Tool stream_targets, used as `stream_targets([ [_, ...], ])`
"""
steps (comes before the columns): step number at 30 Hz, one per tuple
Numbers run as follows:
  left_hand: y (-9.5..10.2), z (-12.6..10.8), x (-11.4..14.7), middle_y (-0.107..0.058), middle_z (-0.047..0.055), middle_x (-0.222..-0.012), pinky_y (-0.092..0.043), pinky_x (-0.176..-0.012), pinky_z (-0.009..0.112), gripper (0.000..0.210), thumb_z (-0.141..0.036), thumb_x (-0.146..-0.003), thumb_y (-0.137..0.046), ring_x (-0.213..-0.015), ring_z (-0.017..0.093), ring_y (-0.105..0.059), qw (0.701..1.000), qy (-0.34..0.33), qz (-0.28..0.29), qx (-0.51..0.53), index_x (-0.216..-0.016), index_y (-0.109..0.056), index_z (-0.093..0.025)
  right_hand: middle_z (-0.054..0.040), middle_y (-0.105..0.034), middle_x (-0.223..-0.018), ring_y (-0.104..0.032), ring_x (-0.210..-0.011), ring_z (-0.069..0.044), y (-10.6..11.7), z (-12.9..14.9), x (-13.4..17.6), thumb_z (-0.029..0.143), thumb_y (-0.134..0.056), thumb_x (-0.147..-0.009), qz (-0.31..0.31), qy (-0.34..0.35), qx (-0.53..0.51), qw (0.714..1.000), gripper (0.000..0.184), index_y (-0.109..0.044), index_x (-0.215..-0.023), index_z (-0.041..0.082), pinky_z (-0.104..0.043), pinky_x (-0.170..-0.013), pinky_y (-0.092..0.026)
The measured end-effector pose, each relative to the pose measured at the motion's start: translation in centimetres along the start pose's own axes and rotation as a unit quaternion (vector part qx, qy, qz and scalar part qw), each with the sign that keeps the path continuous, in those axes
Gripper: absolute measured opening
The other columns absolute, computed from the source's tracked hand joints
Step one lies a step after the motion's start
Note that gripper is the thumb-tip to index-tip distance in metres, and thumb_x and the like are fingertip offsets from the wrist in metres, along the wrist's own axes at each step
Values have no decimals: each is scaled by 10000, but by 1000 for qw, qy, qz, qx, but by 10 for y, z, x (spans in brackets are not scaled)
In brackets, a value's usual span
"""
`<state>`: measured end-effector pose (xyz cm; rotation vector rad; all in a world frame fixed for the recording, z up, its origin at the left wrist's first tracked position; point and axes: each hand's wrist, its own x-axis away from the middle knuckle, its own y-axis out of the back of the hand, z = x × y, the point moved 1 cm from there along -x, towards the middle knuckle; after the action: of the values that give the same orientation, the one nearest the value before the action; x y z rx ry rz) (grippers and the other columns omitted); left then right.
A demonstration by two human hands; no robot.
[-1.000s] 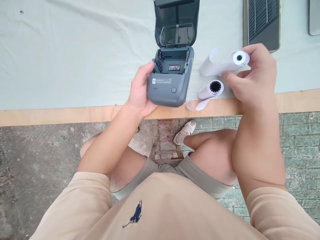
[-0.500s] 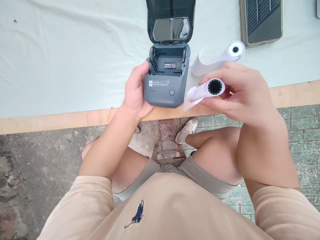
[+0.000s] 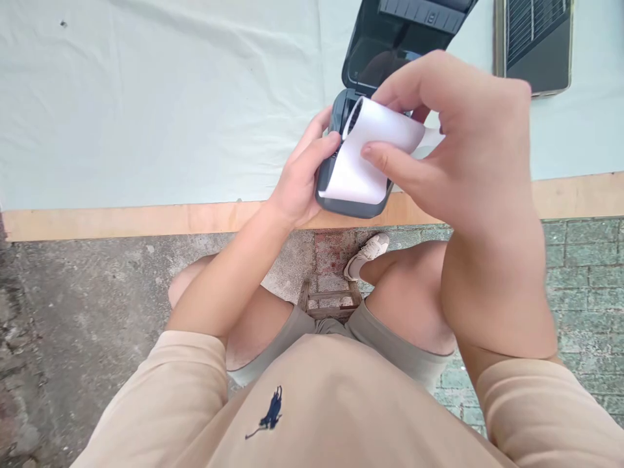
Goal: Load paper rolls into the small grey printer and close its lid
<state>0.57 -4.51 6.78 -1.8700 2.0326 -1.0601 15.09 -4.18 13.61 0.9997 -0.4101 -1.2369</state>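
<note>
A dark blue-grey label printer [image 3: 353,207] is tilted at the table's front edge, its dark see-through lid [image 3: 375,55] swung up. My left hand [image 3: 305,169] grips its left side, thumb on the rim of the paper bay. Over the bay, my right hand [image 3: 453,130] pinches a roll of white paper [image 3: 363,166] between thumb and fingers. The roll's dark core end faces left, and its loose flap hangs down across the printer's front, covering the button. How deep the roll sits in the bay is hidden by the paper and my fingers.
A pale cloth [image 3: 195,97] covers the table, with a bare wooden edge [image 3: 146,221] toward me. A phone-like dark device [image 3: 539,49] lies at the back right. Below are my knees and a wooden stool [image 3: 331,302].
My right hand has carried the paper roll leftward from beside the printer to over its open bay and turned it. The printer has shifted right and tilted; the second roll is now hidden.
</note>
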Motion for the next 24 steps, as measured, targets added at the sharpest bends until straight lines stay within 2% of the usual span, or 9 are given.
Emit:
stream_targets([
  [3, -3, -2, 4, -669, 14, -964, -549, -792, 290, 188, -275, -931, -446, -1045, 219, -639, 994, -38, 93, 43, -1008, -615, -253, -1, -687, -1031, -574, -997, -290, -6, -3, -7, 317, -687, -714, 35, -76, 86, 993, 256, -615, -956, 276, -486, -906, -419],
  [6, -3, -3, 5, -675, 39, -1049, -561, -923, 397, 250, -330, -948, -383, -1224, 275, -579, 989, -45, 124, 64, -980, -618, -249, -4, -683, -1100, -546, -1105, -339, -10, -7, -8, 382, -679, -740, 40, -101, 88, 990, 283, -622, -1001, 288, -554, -967, -380],
  [9, 3, -2, 4, -674, 15, -1070, -561, -933, 369, 166, -260, -912, -495, -1250, 254, -575, 991, -55, 117, 31, -1051, -584, -243, -22, -679, -1042, -597, -1015, -265, -7, -8, -2, 388, -594, -830, -45, -27, 50, 997, 199, -619, -966, 245, -469, -939, -433],
  [12, 10, 1, 1, -681, -4, -1046, -557, -885, 329, 385, -102, -782, -602, -1206, 257, -611, 992, -56, 111, -15, -1137, -560, -244, -46, -637, -1005, -597, -999, -205, -3, -14, 0, 367, -501, -906, -153, 11, 17, 988, 189, -608, -980, 230, -353, -804, -489],
  [15, 12, 3, 0, -689, 9, -1093, -554, -827, 306, 467, -108, -696, -651, -1144, 273, -630, 991, -60, 112, -37, -1123, -595, -287, -40, -581, -1179, -588, -1092, -177, -2, -26, -6, 383, -502, -923, -238, 7, -54, 970, 294, -576, -1164, 232, -299, -796, -491],
  [18, 9, 1, 2, -678, 33, -1115, -556, -836, 339, 343, -230, -781, -587, -1095, 266, -642, 988, -64, 135, -33, -1117, -596, -296, -9, -562, -1141, -620, -1003, -126, -3, -36, -15, 429, -403, -974, -224, 48, -143, 963, 322, -572, -1172, 239, -266, -795, -481],
  [21, 5, 0, 3, -671, 47, -1103, -560, -880, 379, 280, -326, -887, -447, -1165, 269, -615, 987, -60, 146, -31, -1121, -594, -277, -15, -547, -989, -613, -886, -118, -1, -33, -16, 384, -325, -990, -199, 39, -132, 970, 323, -581, -1073, 204, -275, -771, -474],
  [23, 5, -1, 4, -678, 36, -1088, -560, -875, 372, 239, -315, -874, -509, -1197, 279, -586, 990, -50, 127, -44, -1093, -603, -299, -24, -564, -981, -603, -911, -138, 0, -25, -12, 315, -417, -936, -177, 5, -121, 977, 219, -575, -1028, 195, -291, -798, -473],
  [24, 5, -1, 5, -684, 34, -1071, -559, -847, 363, 225, -302, -854, -558, -1181, 289, -585, 991, -44, 120, -51, -1073, -608, -310, -28, -583, -1009, -596, -944, -148, -1, -21, -10, 292, -469, -902, -145, -3, -119, 982, 182, -568, -1024, 200, -296, -817, -473],
])
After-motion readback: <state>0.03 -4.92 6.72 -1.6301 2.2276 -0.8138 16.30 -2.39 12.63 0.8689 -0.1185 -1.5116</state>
